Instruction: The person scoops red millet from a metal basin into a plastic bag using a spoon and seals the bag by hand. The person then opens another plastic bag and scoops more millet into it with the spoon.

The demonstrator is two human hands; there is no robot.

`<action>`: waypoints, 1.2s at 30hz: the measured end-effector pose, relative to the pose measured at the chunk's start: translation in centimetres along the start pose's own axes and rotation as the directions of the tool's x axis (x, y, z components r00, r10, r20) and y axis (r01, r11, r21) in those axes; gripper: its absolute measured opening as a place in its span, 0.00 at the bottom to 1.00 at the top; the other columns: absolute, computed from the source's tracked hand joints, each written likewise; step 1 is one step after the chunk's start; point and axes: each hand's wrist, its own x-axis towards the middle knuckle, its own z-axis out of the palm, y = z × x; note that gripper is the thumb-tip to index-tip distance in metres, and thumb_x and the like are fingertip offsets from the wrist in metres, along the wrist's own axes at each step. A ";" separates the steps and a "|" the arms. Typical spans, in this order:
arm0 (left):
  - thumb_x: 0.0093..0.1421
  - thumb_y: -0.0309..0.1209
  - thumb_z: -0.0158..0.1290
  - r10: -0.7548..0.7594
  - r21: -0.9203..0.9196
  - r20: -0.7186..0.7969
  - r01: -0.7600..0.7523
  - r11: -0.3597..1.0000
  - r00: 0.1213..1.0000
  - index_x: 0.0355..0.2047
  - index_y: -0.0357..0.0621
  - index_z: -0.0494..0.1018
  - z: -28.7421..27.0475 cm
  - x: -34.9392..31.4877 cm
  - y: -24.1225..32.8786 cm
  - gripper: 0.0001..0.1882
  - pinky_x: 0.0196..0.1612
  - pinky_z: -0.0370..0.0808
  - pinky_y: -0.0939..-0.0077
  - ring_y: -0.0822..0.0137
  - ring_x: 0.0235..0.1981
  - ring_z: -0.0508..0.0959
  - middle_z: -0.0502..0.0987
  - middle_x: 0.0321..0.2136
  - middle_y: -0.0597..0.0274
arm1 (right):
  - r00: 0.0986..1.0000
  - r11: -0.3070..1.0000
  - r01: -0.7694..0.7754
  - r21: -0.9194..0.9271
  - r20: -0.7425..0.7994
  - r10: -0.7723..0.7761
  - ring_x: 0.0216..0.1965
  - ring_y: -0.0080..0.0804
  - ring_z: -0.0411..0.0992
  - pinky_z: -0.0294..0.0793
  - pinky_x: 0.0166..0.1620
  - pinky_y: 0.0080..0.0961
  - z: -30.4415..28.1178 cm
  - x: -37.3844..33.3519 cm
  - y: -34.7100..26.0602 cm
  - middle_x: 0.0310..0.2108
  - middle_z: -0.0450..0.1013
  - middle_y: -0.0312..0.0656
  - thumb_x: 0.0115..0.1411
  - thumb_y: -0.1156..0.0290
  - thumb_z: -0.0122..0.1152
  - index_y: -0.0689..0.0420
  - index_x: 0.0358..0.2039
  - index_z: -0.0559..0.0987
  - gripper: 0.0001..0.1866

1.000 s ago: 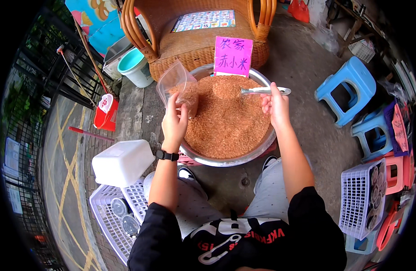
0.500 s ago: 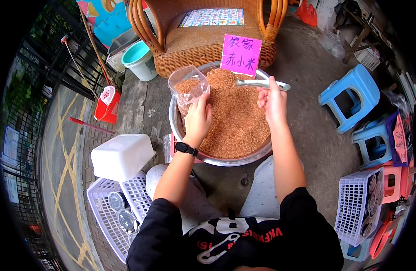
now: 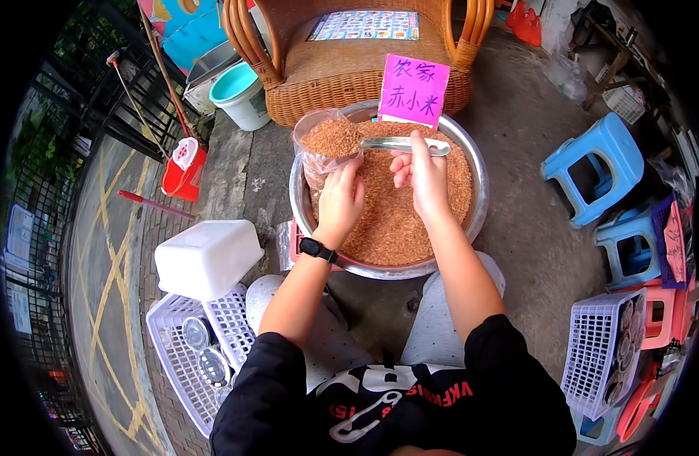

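Observation:
A wide metal basin (image 3: 477, 199) holds a heap of reddish-brown grain (image 3: 399, 220). My left hand (image 3: 340, 199) grips a clear plastic bag (image 3: 317, 156) at the basin's left rim, its mouth held up. My right hand (image 3: 422, 175) holds a metal scoop (image 3: 399, 144) by the handle; the scoop's bowl, heaped with grain (image 3: 332, 137), sits at the bag's mouth. A black watch (image 3: 317, 249) is on my left wrist. A pink paper sign (image 3: 413, 90) stands at the basin's far rim.
A wicker chair (image 3: 349, 61) stands behind the basin, a teal bucket (image 3: 239, 95) and red dustpan (image 3: 184, 163) to its left. A white box (image 3: 207, 257) and white baskets (image 3: 194, 349) lie at my left. Blue stools (image 3: 596, 167) and a basket (image 3: 596, 357) crowd the right.
My right hand lifted the loaded scoop out of the grain and swung it left to the bag's mouth. My left hand shifted the bag toward the basin's middle.

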 end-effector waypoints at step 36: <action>0.56 0.20 0.43 -0.193 -0.347 -0.279 0.089 0.934 0.941 0.47 0.35 0.65 -2.6 2.3 -1.7 0.17 0.43 0.69 0.73 0.62 0.38 0.74 0.73 0.39 0.51 | 0.975 0.982 0.169 0.081 -0.159 -0.155 0.16 0.26 0.68 0.66 0.18 0.19 -7.2 0.4 -2.8 0.18 0.68 0.41 0.62 0.60 0.41 0.62 0.31 0.66 0.16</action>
